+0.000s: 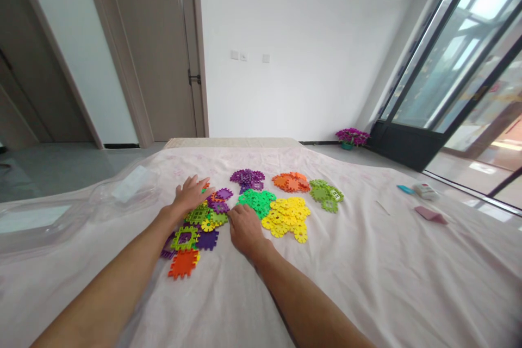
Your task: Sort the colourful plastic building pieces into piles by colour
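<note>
Flat plastic interlocking tiles lie on a pale pink sheet (367,261). They are grouped by colour: a purple pile (247,177), an orange pile (291,181), a light green pile (325,193), a dark green pile (256,200) and a yellow pile (286,216). A mixed heap (196,228) lies to the left, with an orange tile (183,263) nearest me. My left hand (190,193) rests flat on the mixed heap, fingers stretched out. My right hand (243,230) lies knuckles up between the mixed heap and the dark green pile, fingertips curled at a tile's edge.
A clear plastic container (81,206) sits on the sheet at the left. Small items lie at the right: a teal piece (405,189), a white box (425,191) and a pink card (430,214). Behind are a door (159,49), a purple flower pot (351,137) and glass doors (457,65).
</note>
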Demonstrator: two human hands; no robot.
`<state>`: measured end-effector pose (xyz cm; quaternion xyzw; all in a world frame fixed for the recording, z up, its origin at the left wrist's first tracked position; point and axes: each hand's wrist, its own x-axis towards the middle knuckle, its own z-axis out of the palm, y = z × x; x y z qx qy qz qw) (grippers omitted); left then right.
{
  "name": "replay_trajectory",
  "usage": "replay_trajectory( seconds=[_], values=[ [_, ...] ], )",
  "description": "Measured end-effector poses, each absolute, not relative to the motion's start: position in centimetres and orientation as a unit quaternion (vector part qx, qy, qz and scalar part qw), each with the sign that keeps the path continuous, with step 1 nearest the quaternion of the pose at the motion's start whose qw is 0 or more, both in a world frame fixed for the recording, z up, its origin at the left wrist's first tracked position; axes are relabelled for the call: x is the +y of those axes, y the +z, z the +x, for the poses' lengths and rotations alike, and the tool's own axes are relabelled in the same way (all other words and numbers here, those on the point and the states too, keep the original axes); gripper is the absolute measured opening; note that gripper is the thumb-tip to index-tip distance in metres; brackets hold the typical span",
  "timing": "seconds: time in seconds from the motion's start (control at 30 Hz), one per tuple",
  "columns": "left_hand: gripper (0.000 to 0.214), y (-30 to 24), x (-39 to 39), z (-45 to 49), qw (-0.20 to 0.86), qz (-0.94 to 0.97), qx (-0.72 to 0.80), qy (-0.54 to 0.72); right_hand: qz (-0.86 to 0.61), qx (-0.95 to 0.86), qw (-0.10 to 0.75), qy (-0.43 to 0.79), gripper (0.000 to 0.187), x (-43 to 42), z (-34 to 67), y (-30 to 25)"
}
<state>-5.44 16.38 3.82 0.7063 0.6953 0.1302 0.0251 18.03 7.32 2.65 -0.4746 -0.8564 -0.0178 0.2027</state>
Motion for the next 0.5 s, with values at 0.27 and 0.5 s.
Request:
replay_trajectory(
  seconds=[0.27, 0.5],
  values=[
    [0.074, 2.0, 20.2, -3.7, 0.09, 0.728, 0.676, 0.074, -0.474, -0.857, 0.199, -0.034, 0.019, 7.4, 17.9, 2.5],
    [0.056, 2.0, 18.3, -4.2, 0.08, 0.799, 0.59, 0.085, -0.485, -0.851, 0.202, -0.019, 0.018, 7.5, 17.8, 2.4]
  ],
)
